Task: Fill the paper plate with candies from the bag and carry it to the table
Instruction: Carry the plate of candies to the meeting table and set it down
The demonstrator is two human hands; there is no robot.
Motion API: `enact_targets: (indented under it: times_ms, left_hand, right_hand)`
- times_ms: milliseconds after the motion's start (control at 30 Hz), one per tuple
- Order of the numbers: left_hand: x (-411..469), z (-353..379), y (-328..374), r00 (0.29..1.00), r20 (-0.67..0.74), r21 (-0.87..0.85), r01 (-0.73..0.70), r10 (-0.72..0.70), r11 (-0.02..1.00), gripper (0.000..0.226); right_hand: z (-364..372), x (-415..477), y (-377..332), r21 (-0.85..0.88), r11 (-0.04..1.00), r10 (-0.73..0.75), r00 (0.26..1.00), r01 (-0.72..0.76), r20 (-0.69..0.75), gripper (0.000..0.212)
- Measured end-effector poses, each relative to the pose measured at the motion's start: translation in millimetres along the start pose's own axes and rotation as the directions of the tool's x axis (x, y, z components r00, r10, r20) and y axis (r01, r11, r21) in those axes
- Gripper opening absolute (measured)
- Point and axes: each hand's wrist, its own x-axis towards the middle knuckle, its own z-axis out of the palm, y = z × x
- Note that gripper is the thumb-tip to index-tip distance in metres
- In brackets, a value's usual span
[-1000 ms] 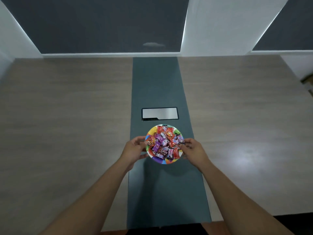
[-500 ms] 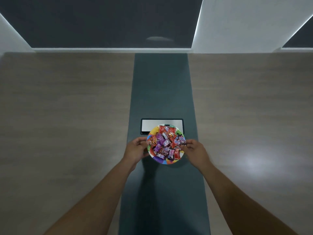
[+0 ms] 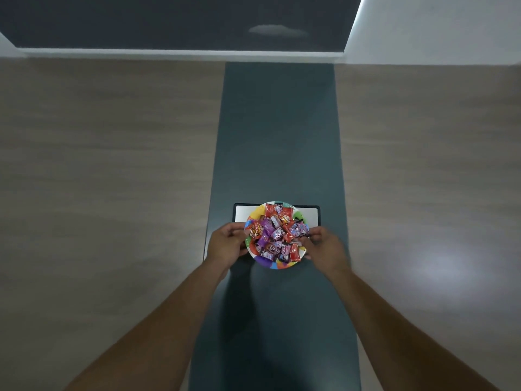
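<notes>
A colourful paper plate (image 3: 277, 265) heaped with several red and purple wrapped candies (image 3: 275, 235) is over the middle of the table (image 3: 112, 179). My left hand (image 3: 227, 245) grips the plate's left rim and my right hand (image 3: 327, 246) grips its right rim. The plate sits over the dark teal strip (image 3: 277, 136) that runs down the table's centre. I cannot tell whether the plate touches the surface or hovers just above it. No candy bag is in view.
A silver rectangular hatch with a black frame (image 3: 310, 215) is set into the strip, partly hidden behind the plate. Pale wood surface spreads to both sides. Beyond the far table edge are a dark wall panel (image 3: 169, 21) and a white wall (image 3: 437, 26).
The view has moved forward over the table. The plate, held in both hands, has moved away from me and now overlaps the silver hatch.
</notes>
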Motion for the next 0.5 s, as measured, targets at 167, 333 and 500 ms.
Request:
enact_targets:
  times_ms: [167, 333, 500]
  left_hand:
    - [48, 13, -6, 0.999, -0.017, 0.070, 0.031, -0.030, 0.997, 0.017]
    - [53, 10, -8, 0.999, -0.016, 0.048, 0.037, -0.036, 0.998, 0.017]
    - [45, 3, -6, 1.000, -0.012, 0.086, -0.009, 0.010, 0.996, 0.024]
  right_hand:
    - [15, 43, 11, -0.017, 0.999, 0.029, 0.999, -0.029, 0.016, 0.017]
    - [16, 45, 7, -0.022, 1.000, 0.021, 1.000, -0.021, 0.009, 0.016]
    - [11, 34, 3, -0.054, 0.999, 0.006, 1.000, -0.006, 0.002, 0.022]
